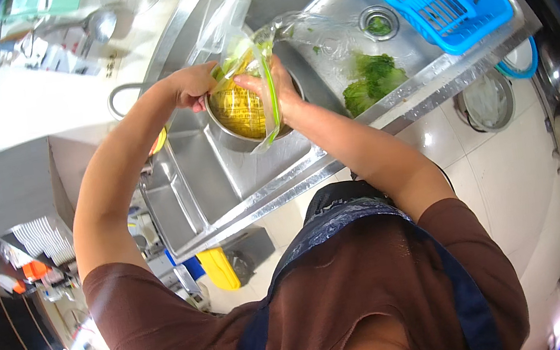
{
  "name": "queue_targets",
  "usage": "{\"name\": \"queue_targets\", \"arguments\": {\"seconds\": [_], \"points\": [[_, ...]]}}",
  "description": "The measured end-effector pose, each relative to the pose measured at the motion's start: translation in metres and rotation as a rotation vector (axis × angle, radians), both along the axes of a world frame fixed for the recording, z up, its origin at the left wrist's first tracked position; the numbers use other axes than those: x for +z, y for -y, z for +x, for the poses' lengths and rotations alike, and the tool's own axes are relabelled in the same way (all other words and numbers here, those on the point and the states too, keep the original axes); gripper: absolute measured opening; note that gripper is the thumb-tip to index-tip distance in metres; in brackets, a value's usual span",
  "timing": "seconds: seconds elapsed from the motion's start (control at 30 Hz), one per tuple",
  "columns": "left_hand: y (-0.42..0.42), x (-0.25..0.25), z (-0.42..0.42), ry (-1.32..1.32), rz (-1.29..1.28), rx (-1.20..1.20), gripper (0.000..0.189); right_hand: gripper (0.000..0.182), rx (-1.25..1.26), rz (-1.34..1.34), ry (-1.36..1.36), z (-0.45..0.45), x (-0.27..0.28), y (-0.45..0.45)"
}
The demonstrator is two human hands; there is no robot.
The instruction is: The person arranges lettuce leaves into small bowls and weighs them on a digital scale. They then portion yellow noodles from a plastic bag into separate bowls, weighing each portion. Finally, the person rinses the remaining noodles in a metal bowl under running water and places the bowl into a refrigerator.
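A clear plastic bag with yellow printing (238, 109) sits in the mouth of a round steel pot (240, 142) in the sink. The bag bears writing, and a bright green strip (271, 84) runs along one edge. Pale green leafy pieces show through its upper part. At the pot's left rim, my left hand (198, 86) pinches the bag's side. My right hand (277, 88) grips the bag from the right, thumb across its front; some of its fingers are hidden behind the plastic. The pot's contents are mostly covered by the bag.
Wet green leaves (373, 82) lie in the right basin of the steel sink (322, 72), near a drain (378, 23) holding leaf scraps. A blue plastic basket (471, 20) rests at the far right. Clear plastic containers (224, 19) stand behind the pot. A bucket (488, 99) is on the floor.
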State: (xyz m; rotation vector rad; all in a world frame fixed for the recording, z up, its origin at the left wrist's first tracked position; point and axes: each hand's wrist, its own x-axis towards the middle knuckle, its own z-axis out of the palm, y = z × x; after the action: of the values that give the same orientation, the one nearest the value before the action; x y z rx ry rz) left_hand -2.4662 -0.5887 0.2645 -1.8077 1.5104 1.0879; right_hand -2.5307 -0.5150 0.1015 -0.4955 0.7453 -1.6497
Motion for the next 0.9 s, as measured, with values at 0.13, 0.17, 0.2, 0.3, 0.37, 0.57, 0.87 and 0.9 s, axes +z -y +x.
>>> {"name": "queue_targets", "arguments": {"seconds": [0.13, 0.17, 0.2, 0.3, 0.37, 0.57, 0.87, 0.9], "points": [[-0.042, -0.005, 0.061, -0.371, -0.204, 0.25, 0.031, 0.054, 0.172, -0.153, -0.295, 0.011, 0.015, 0.014], [-0.059, -0.008, 0.073, -0.435, -0.274, 0.329, 0.028, 0.059, 0.224, -0.229, -0.442, 0.009, 0.02, 0.015], [-0.076, -0.012, 0.085, -0.472, -0.336, 0.452, 0.019, 0.067, 0.321, -0.285, -0.591, 0.006, 0.034, 0.014], [-0.122, -0.035, 0.117, -0.652, -0.509, 0.666, 0.014, 0.074, 0.592, -0.449, -0.817, 0.012, 0.072, 0.002], [-0.148, -0.043, 0.124, -0.748, -0.606, 0.735, 0.019, 0.074, 0.738, -0.558, -0.928, 0.023, 0.081, 0.002], [-0.241, -0.058, 0.188, -0.894, -0.667, 1.08, 0.026, 0.088, 0.935, -0.846, -1.108, 0.072, 0.107, -0.056], [-0.452, -0.064, 0.313, -0.934, -0.872, 1.522, 0.051, 0.048, 0.891, -0.514, -0.859, 0.161, 0.096, -0.139], [-0.48, -0.069, 0.327, -0.93, -0.93, 1.54, 0.052, 0.045, 0.928, -0.469, -0.913, 0.184, 0.092, -0.149]]}}
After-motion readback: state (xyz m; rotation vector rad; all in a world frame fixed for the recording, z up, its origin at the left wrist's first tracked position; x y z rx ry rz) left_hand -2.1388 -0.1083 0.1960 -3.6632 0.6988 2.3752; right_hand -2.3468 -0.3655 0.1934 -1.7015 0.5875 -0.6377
